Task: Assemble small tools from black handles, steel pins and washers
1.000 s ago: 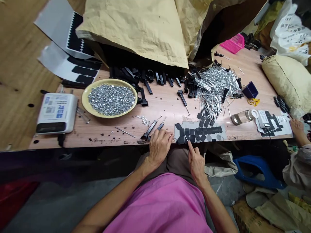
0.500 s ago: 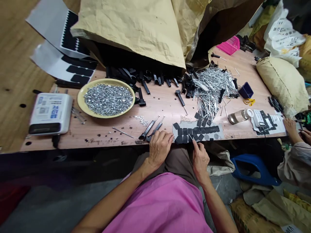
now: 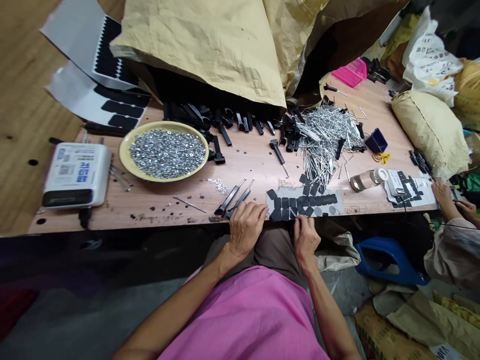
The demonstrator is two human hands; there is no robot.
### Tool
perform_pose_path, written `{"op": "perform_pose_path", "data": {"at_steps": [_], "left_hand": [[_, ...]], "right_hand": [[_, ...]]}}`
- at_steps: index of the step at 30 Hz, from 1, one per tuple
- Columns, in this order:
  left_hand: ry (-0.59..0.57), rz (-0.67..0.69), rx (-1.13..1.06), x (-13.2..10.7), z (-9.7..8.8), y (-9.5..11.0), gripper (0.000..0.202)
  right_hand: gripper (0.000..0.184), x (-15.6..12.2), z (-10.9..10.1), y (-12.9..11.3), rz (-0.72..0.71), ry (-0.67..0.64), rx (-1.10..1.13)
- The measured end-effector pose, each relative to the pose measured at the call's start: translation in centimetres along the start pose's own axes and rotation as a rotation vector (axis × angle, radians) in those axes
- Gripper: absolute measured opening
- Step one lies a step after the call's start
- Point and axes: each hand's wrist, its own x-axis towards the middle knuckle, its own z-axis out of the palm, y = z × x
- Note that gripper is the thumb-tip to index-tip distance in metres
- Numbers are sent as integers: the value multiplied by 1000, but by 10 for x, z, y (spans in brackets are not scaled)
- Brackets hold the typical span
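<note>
My right hand (image 3: 306,237) is closed in a pinch at the table's front edge, with a thin metal pin (image 3: 293,211) between thumb and fingers. The pin's tip lies over a grey backing sheet (image 3: 275,192) that carries rows of black rounded pads (image 3: 317,201). At the sheet's left edge, my left hand (image 3: 245,227) has its fingers curled and pressed together; what they hold, if anything, is hidden. Just beyond that hand lie two black plastic handles (image 3: 229,200) with metal pins sticking out. A few loose washers (image 3: 219,186) are scattered behind them.
A yellow bowl of washers (image 3: 125,160) stands left, beside a white box-shaped device (image 3: 77,172). Behind the sheet are a heap of metal pins (image 3: 328,135) and black plastic parts (image 3: 221,127) under a large paper sack (image 3: 202,45). A bottle (image 3: 365,180) and a co-worker's hands (image 3: 444,195) are right.
My right hand has shifted slightly left with the pin, and less of the pin shows. My left hand stays almost where it was. The view has turned a little to the right.
</note>
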Motion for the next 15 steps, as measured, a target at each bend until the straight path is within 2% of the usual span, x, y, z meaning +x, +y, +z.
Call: {"op": "perform_pose_path", "data": {"at_steps": [3, 7, 11, 15], "left_hand": [[22, 27, 18, 1, 1, 3, 25], [12, 15, -1, 1, 2, 5, 25], [-1, -5, -30, -1, 4, 3, 25], [20, -15, -3, 0, 4, -3, 22]], "right_hand": [[34, -4, -5, 0, -66, -25, 9], [34, 0, -12, 4, 51, -15, -36], [31, 1, -14, 1, -119, -67, -17], [31, 0, -12, 2, -23, 28, -59]]}}
